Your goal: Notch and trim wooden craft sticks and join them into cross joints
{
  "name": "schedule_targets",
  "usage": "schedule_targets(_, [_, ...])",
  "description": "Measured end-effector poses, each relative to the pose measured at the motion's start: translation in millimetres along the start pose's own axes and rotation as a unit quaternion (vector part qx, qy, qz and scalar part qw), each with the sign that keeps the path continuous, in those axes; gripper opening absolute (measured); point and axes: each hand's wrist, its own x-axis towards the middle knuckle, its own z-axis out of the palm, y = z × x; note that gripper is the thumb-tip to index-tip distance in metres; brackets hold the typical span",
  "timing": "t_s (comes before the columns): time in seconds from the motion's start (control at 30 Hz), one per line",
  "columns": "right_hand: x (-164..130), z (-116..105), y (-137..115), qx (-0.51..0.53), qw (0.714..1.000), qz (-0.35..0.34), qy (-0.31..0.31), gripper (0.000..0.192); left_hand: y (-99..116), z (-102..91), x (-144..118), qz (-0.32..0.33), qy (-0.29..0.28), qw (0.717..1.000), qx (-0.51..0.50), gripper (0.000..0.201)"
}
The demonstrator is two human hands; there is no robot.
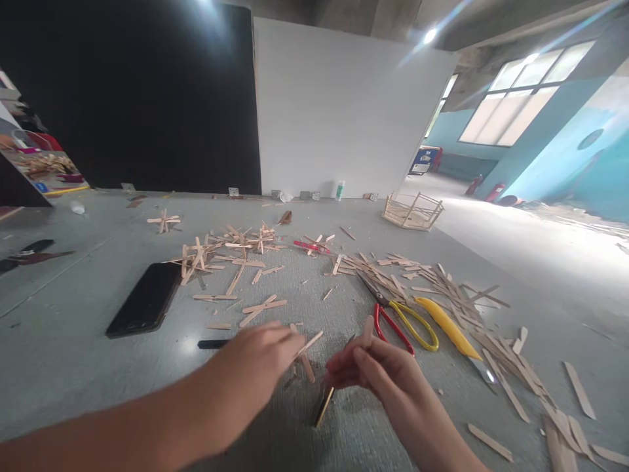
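Note:
My left hand [265, 360] is closed with its fingertips at a pair of crossed wooden craft sticks [308, 367], low over the grey tabletop. The hand covers part of them. In my right hand [376, 373] a short craft stick [368, 328] is pinched, its rounded end pointing up. Below that hand's fingers shows a narrow dark tool with a yellowish edge [324, 406]; whether the fingers touch it I cannot tell. A dark strip [212, 343] pokes out from behind my left hand. Red-and-yellow-handled scissors [393, 314] lie just beyond my right hand.
A yellow-handled utility knife [449, 328] lies right of the scissors among many loose sticks [511, 360]. At left is a black phone [145, 298], with joined sticks [196, 259] beyond. A stick frame [413, 213] and a small bottle [339, 191] stand farther back.

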Motion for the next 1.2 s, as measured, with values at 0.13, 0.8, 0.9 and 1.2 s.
schedule_targets(0.13, [6,-3,7,-0.135,0.989,-0.019,0.055,0.038,-35,-7.3,17,0.055,-0.004,0.995,0.084,0.029])
schedule_targets(0.8, [8,5,25,-0.438,0.898,-0.045,-0.004,0.026,-32,2.5,18,-0.034,-0.057,0.996,-0.056,0.011])
schedule_targets(0.9, [9,4,19,-0.378,0.926,-0.017,-0.001,0.03,-23,1.1,16,-0.073,-0.047,0.992,-0.096,0.009])
schedule_targets(1.2, [5,-5,6,-0.181,0.982,-0.015,0.056,0.038,7,1.9,17,-0.145,-0.022,0.947,-0.286,0.011])
